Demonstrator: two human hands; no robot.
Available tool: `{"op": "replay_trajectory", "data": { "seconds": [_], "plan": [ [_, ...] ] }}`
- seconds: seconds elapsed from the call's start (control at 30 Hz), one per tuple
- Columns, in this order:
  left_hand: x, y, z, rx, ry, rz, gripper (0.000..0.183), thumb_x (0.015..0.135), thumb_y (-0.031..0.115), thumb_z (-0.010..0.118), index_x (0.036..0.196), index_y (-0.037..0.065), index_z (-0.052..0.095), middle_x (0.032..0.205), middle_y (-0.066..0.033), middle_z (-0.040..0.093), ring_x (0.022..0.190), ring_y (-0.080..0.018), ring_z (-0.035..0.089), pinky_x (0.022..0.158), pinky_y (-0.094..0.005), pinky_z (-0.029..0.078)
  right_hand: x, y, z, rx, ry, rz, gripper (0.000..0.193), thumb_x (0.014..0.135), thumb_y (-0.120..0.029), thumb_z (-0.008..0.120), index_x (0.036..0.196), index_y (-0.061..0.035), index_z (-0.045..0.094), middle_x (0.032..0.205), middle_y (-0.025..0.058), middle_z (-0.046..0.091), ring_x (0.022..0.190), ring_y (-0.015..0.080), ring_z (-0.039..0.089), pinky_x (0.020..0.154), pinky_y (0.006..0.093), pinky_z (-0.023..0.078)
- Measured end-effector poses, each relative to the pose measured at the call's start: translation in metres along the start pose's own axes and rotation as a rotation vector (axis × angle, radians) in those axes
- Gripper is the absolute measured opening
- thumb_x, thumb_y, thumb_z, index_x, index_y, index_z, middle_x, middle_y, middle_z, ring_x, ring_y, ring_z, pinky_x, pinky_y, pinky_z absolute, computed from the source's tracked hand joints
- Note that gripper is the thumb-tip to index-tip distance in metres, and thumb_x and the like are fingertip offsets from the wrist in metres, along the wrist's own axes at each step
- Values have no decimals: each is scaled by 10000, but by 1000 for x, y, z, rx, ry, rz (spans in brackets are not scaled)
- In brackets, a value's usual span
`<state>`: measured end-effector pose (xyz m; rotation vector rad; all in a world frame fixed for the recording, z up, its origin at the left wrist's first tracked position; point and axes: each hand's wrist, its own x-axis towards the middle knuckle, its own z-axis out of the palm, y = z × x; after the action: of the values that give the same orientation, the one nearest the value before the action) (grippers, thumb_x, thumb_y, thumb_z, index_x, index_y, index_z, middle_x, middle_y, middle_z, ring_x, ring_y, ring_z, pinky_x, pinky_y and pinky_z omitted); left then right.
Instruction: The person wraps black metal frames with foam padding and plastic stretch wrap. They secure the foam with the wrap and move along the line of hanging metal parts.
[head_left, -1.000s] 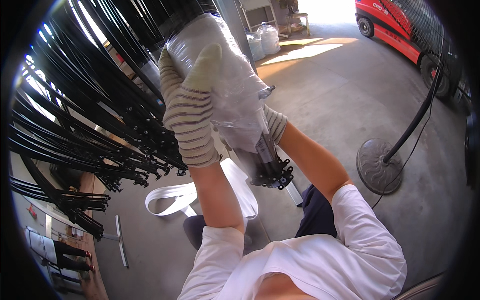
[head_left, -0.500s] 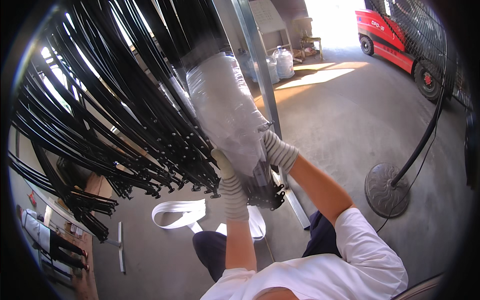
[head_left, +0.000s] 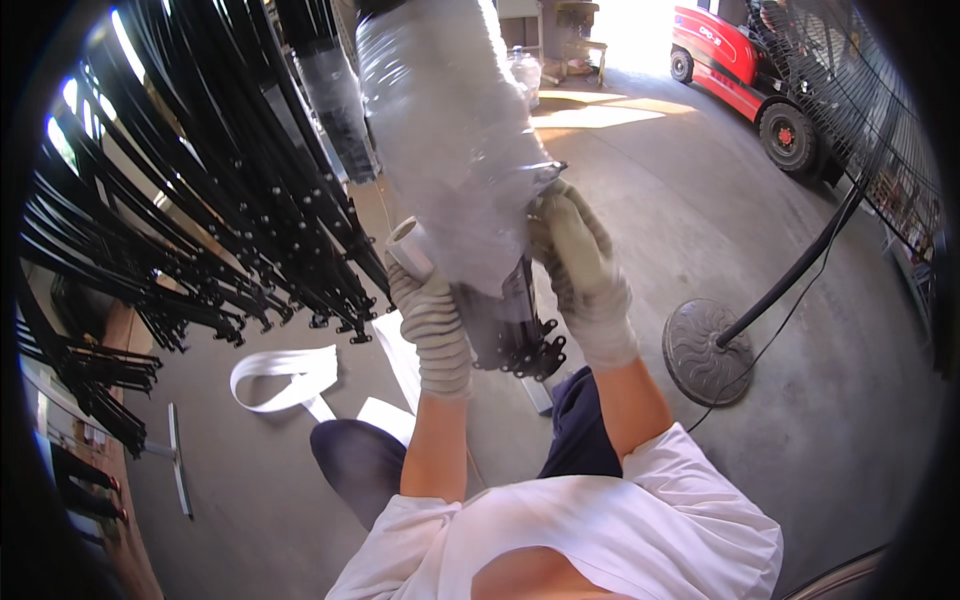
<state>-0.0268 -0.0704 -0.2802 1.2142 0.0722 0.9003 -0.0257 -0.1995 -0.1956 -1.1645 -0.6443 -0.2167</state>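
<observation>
In front of me hangs a thick bundle of long black metal strips, wrapped in clear plastic film [head_left: 445,130]. The bare lower ends of the strips [head_left: 515,345] stick out below the film and have small holed tabs. My left hand [head_left: 432,325], in a striped grey-white glove, is closed around a roll of plastic film [head_left: 408,245] on the bundle's left side; the roll's open core shows at the top. My gloved right hand [head_left: 580,265] is at the bundle's right edge, fingers curled in. What lies inside those fingers is hidden.
Many unwrapped black strips [head_left: 250,200] hang on the left. Behind them is another wrapped bundle [head_left: 340,110]. White strapping [head_left: 285,380] lies on the floor. A fan's round base [head_left: 708,350] stands at right, with a red forklift [head_left: 725,50] beyond.
My view has shifted, so the bundle looks nearer. The left hand now shows the film roll at the bundle's left side. My right hand has turned, its fingers curled at the right edge.
</observation>
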Motion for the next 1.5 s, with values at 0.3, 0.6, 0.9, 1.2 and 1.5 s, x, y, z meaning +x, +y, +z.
{"op": "replay_trajectory", "data": {
  "seconds": [0.3, 0.6, 0.9, 1.2, 1.5],
  "plan": [
    [-8, 53, -1, -364, -1, -146, 413, 657, 70, 654, 1024, 7, 474, 919, -129, 562, 812, -209, 574, 647, -302, 506, 6, 3, 5, -37, -115, 319, 497, 605, -124, 691, 1018, -22, 435, 867, 39, 551, 772, 92, 523, 660, 217, 459],
    [-30, 58, -41, -511, -424, -290, 609, 586, 139, 723, 1114, 0, 451, 985, -118, 561, 899, -229, 564, 785, -367, 486, -9, 24, -4, -239, 118, -201, 498, 645, -121, 687, 1054, 10, 434, 863, 71, 542, 768, 183, 541, 730, 263, 445],
    [-49, 83, 0, 101, -416, 123, 546, 749, 358, 593, 1148, 12, 452, 1010, -107, 543, 908, -188, 514, 800, -282, 394, -45, -9, 1, -630, -148, -271, 356, 683, -158, 617, 1012, -63, 523, 834, 81, 559, 746, 219, 549, 656, 293, 447],
    [-29, 78, 12, 105, -222, 100, 387, 725, 255, 622, 1025, 29, 527, 974, -108, 557, 958, -197, 520, 802, -291, 419, -57, 4, -39, 675, -93, 425, 330, 677, -48, 540, 998, -34, 466, 838, 20, 545, 735, 99, 507, 621, 235, 449],
    [45, 18, 47, -920, -1234, -519, 729, 641, 279, 688, 1180, -55, 329, 1009, -205, 520, 912, -292, 544, 808, -381, 457, -64, 2, -93, 724, -493, 310, 520, 668, -237, 546, 1106, 9, 413, 852, 106, 555, 776, 183, 540, 729, 303, 448]
  ]
}}
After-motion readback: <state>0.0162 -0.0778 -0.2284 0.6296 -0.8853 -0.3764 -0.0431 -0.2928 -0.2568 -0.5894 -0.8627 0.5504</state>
